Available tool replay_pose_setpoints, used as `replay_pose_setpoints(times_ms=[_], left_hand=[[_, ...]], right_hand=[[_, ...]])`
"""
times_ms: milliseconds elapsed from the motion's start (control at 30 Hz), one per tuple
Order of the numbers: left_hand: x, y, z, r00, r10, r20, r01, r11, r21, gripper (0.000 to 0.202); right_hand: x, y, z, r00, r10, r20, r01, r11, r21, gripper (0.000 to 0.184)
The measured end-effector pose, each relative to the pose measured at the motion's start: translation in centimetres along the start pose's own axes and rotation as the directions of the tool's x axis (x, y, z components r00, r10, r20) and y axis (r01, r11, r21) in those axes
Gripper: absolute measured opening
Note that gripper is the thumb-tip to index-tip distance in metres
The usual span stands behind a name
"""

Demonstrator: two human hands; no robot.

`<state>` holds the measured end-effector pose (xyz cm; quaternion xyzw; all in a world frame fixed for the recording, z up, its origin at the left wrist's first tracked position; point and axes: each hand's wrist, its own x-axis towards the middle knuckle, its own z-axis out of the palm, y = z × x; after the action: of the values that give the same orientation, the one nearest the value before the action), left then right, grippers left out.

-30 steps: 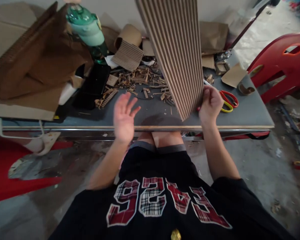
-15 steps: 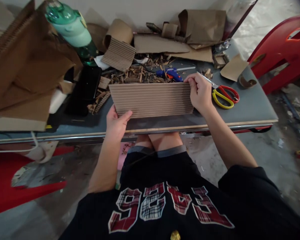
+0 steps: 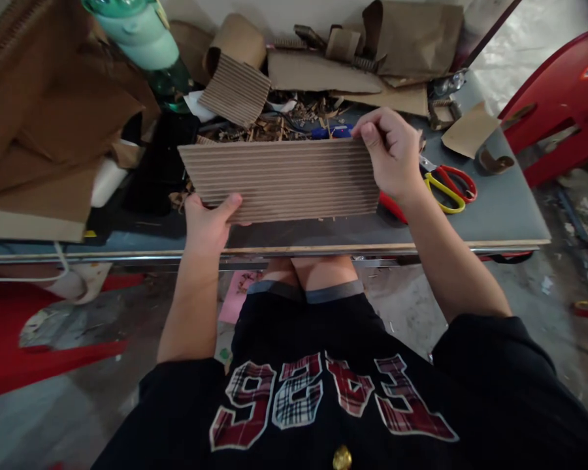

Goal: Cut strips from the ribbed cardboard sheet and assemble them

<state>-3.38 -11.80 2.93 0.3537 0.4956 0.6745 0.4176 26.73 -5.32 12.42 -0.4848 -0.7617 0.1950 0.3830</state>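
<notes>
The left hand (image 3: 208, 222) grips the lower edge of a corrugated cardboard strip (image 3: 284, 179) near its left end, thumb across the ribs, and the right hand's (image 3: 392, 153) fingers pinch the upper right corner. The strip is held above the desk (image 3: 504, 215), scissors (image 3: 448, 186) with red and yellow handles lying near the right hand.

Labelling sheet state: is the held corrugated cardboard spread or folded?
Spread flat: the corrugated sheet stretches between left hand and right hand as one panel, no fold visible.
</notes>
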Motion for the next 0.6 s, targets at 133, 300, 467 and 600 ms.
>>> replay_pose_setpoints(times_ms=[133,300,467,600], left_hand=[[1.7,0.3,0.0,0.995,0.045,-0.083,-0.049,0.998,-0.038,0.065],[1.4,-0.2,-0.3,0.982,0.015,-0.188,-0.03,0.996,-0.079,0.066],[0.9,-0.8,-0.7,0.983,0.016,-0.185,-0.036,0.994,-0.105,0.067],[1.0,-0.9,-1.2,0.985,0.012,-0.171,-0.034,0.991,-0.13,0.074]], right_hand=[[-0.1,0.9,-4.1,0.943,0.322,0.081,-0.325,0.945,0.038,0.036],[-3.1,6.8,-10.7,0.714,0.693,-0.099,-0.606,0.541,-0.583,0.043],[-5.1,10.0,-11.2,0.721,0.683,-0.118,-0.62,0.56,-0.55,0.054],[-4.5,11.2,-10.7,0.677,0.709,-0.196,-0.701,0.539,-0.467,0.044]])
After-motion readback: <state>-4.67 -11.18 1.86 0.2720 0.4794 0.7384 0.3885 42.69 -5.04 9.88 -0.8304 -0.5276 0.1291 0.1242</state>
